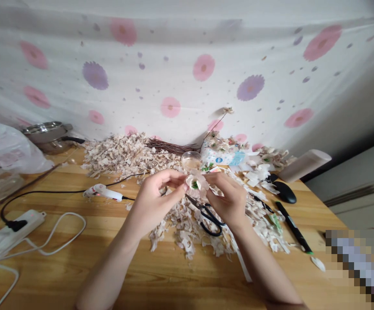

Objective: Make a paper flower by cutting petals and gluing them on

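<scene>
White plastic covered a lot on the left: the bag (15,148) ran off the edge and hid part of the pot (49,135) behind it. The power strip (28,221) got cut off on that side too, and the lower right corner was just pixel blocks, so I couldn't tell what was there. The scissors (211,219) had their blade tips lost around the scraps (187,239) and hands. Some of the right hand's fingertips were tucked behind the flower, so their exact grip was hard to make out.

Beyond the hands there was a clear cup (191,161), a bundle of twigs (174,147) and a tissue pack (221,156) with more blooms (221,143) on top. A big shavings pile (119,155) sat to the left of the cup, and a white tool (104,192) lay on the wood table (109,258) near the left hand. Over on the right were a mouse (285,192) and a black stick (293,228).

The flower (194,183), pale with a green middle, was up between both hands, above the table. The left hand (157,200) pinched it from one side, thumb and fingers close together, and the right hand (229,200) had it from the other.
</scene>
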Motion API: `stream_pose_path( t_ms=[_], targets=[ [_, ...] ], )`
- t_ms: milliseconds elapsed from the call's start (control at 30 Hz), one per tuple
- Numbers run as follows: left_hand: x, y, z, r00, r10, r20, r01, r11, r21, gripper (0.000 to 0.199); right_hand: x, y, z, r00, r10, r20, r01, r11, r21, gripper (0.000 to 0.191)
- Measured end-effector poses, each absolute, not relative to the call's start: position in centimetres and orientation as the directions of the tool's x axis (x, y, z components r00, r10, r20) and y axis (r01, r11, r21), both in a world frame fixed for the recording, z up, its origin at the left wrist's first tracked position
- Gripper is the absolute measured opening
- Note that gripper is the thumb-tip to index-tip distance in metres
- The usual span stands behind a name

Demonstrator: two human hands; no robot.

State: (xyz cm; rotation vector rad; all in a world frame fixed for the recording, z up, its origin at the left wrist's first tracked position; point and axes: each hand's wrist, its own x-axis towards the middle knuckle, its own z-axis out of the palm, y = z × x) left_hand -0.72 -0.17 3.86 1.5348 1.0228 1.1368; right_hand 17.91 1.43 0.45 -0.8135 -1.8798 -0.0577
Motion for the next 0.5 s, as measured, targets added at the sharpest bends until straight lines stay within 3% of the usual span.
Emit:
stream_pose_path(
  t_ms=[500],
  targets=[
    [-0.49,0.01,3.78,0.176,0.967,0.187,0.043,-0.197,0.979,0.011,17.51,1.17,0.45,-0.209,0.477,0.854,0.564,0.772,-0.294,0.016]
  ],
)
